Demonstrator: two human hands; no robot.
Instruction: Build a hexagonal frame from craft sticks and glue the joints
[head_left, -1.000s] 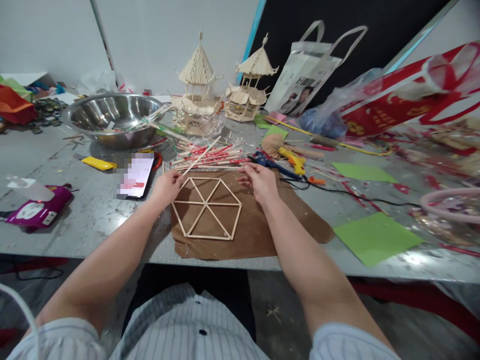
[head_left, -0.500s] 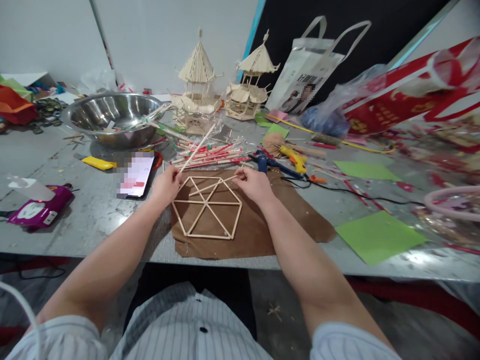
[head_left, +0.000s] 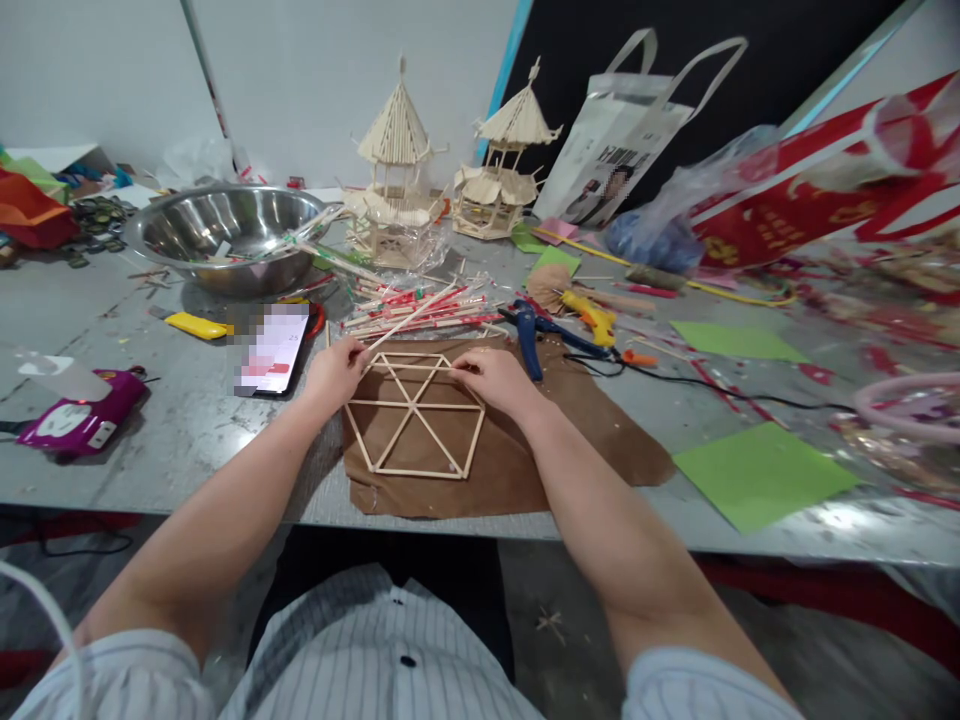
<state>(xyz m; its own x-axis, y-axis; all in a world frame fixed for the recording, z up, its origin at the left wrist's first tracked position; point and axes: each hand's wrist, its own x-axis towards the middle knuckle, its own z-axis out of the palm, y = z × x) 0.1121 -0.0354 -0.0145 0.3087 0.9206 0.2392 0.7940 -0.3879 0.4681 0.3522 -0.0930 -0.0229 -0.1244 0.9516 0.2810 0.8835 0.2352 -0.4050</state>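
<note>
A hexagon frame of thin wooden sticks with spokes point(head_left: 412, 405) lies flat on a brown cloth point(head_left: 495, 480). My left hand point(head_left: 339, 372), closed at the frame's far left corner, pinches a wooden stick point(head_left: 412, 318) that slants up and away to the right. At the far right corner, my right hand point(head_left: 491, 378) has its fingertips closed on the end of another thin stick point(head_left: 411, 367), which runs just inside the frame's far edge. Whether that stick touches the spokes is hard to tell.
Beyond the hands lie wrapped sticks point(head_left: 427, 310), a blue-handled tool point(head_left: 528, 340) and a yellow glue gun point(head_left: 589, 315). A phone point(head_left: 276, 350), utility knife point(head_left: 196, 325) and steel bowl point(head_left: 225, 230) are left. Two stick pavilions point(head_left: 396, 170) stand behind; green paper point(head_left: 765, 472) lies right.
My right hand has moved left and nearer the frame, turning its stick from slanted to nearly parallel with the far edge. The stick in my left hand has tipped lower toward the right.
</note>
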